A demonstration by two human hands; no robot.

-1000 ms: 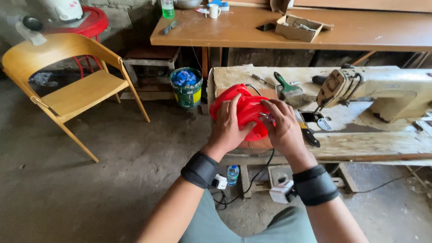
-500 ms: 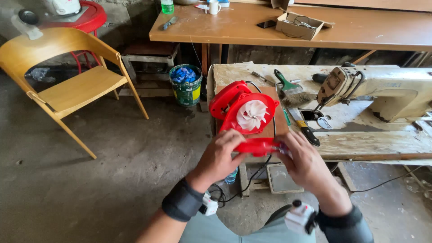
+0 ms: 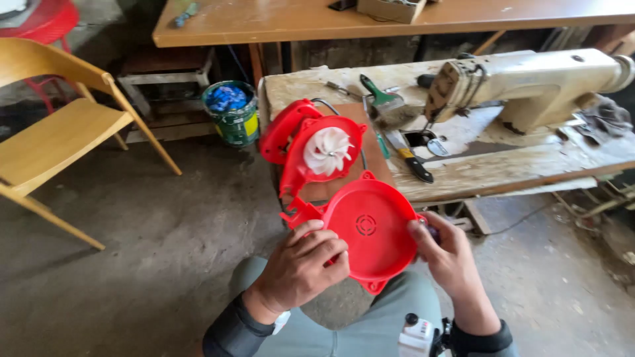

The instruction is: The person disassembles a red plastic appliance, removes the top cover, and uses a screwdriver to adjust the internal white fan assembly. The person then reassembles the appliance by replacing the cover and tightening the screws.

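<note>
Both hands (image 3: pixel 377 261) around red round cover (image 3: pixel 372 228)

A round green tin bucket (image 3: pixel 231 114) with a yellow label patch (image 3: pixel 251 123) on its side stands on the floor below the long brown wooden tabletop's (image 3: pixel 278 23) left end. A shallow cardboard box (image 3: pixel 391 8) sits mid-tabletop, cut off by the frame's top.

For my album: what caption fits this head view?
Two hands hold a round red cover near a white fan.
</note>
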